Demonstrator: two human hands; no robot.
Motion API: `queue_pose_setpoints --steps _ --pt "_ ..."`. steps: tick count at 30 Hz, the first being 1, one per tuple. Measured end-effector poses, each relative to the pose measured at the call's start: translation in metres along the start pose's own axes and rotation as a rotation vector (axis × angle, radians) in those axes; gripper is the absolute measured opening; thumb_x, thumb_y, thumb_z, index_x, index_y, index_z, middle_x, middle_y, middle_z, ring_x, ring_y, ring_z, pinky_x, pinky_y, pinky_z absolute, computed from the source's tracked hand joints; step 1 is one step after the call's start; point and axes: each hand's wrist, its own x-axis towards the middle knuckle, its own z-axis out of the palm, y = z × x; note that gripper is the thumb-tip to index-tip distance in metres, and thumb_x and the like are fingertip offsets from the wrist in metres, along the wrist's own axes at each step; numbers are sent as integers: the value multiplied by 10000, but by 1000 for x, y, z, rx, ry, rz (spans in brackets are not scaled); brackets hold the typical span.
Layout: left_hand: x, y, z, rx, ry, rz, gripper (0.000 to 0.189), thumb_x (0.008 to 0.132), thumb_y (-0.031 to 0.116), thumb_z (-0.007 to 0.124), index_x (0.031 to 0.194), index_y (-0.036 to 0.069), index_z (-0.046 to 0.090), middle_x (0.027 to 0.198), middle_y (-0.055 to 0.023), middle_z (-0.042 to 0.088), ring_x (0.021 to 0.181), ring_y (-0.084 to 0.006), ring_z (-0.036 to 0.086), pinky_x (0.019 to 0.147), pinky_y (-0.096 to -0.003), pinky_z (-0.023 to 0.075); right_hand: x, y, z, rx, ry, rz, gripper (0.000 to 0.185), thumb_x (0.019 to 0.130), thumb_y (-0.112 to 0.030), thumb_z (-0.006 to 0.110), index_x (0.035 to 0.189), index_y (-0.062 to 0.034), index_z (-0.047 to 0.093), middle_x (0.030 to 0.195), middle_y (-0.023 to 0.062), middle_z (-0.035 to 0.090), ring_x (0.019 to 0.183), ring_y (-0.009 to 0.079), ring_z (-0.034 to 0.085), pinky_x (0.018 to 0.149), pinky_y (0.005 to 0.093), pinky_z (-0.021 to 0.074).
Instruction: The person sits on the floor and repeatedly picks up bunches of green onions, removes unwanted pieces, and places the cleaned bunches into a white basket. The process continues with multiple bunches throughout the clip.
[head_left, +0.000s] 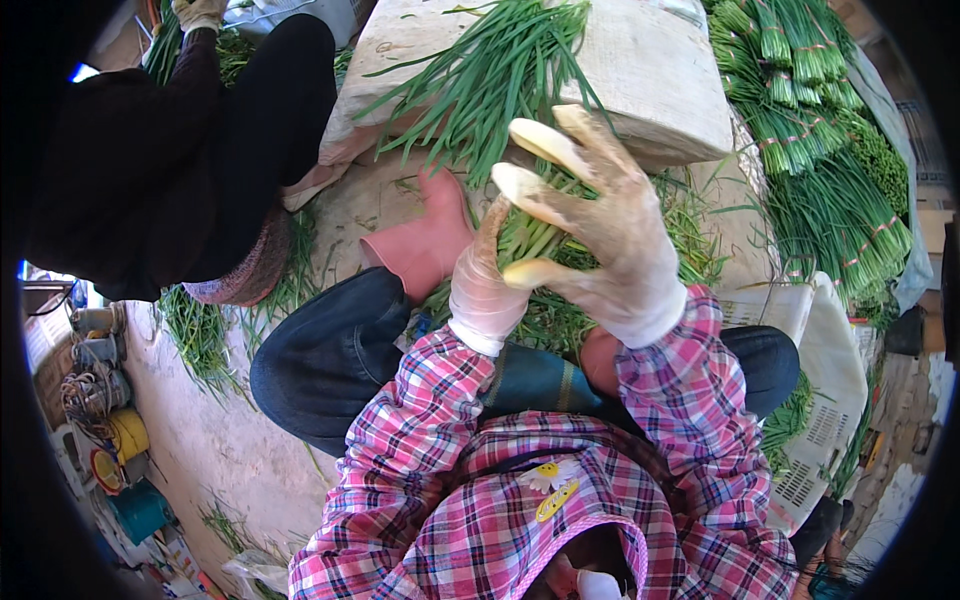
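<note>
My left hand (491, 281), in a thin glove over a stained one, grips a bunch of green leafy stalks (531, 234), apparently garlic chives. Pale stem ends of the bunch face me. Just to its right, my right hand (611, 217) has its gloved fingers spread. It partly covers the bunch, and whether it touches the stalks is unclear. Beyond both hands, a loose heap of long green chives (487, 82) lies on a cloth-covered block (652, 82), its leaves hanging over the near edge.
Banded chive bundles (840, 187) are stacked at right, above a white plastic crate (825, 427). Another person (150, 180) sits at upper left, a gloved hand (199, 13) near greens. Leaf scraps (199, 337) litter the floor. My pink boot (427, 232) stands before the block.
</note>
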Motion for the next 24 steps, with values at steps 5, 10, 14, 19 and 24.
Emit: queue_pose_setpoints --steps 5,10,14,19,24 --pt "-6 6 -9 406 -3 273 751 783 96 726 1419 48 330 1082 -155 668 966 -334 666 802 -381 529 -3 11 16 109 -28 -24 383 713 -341 732 1043 -148 712 1278 150 589 1275 372 443 1051 463 356" --pt "-6 15 -3 366 -20 271 848 779 98 732 1462 44 233 1102 -173 655 995 -344 654 838 -377 519 -26 17 18 164 19 108 261 749 -232 717 1004 -180 732 1263 137 608 1273 336 459 1082 428 300" --pt "-5 9 -4 369 -7 283 874 777 76 716 1478 46 195 1107 -191 650 1018 -351 643 869 -367 506 -32 17 22 26 76 53 308 752 -152 704 1054 -214 721 1300 78 582 1245 297 486 1031 437 364" --pt "-9 -9 -8 219 -96 39 883 771 3 648 1499 98 158 1246 -165 582 1126 -288 592 928 -349 475 -23 29 1 460 387 33 239 873 -149 625 1102 -118 687 1249 98 614 1191 240 541 991 366 435" --pt "-2 -9 -16 -254 -33 -196 846 781 -164 479 1499 135 146 1396 -146 468 1335 -178 417 1018 -309 429 -26 67 -96 744 1030 325 340 969 -139 447 1174 102 571 1214 206 608 1128 288 594 992 422 484"
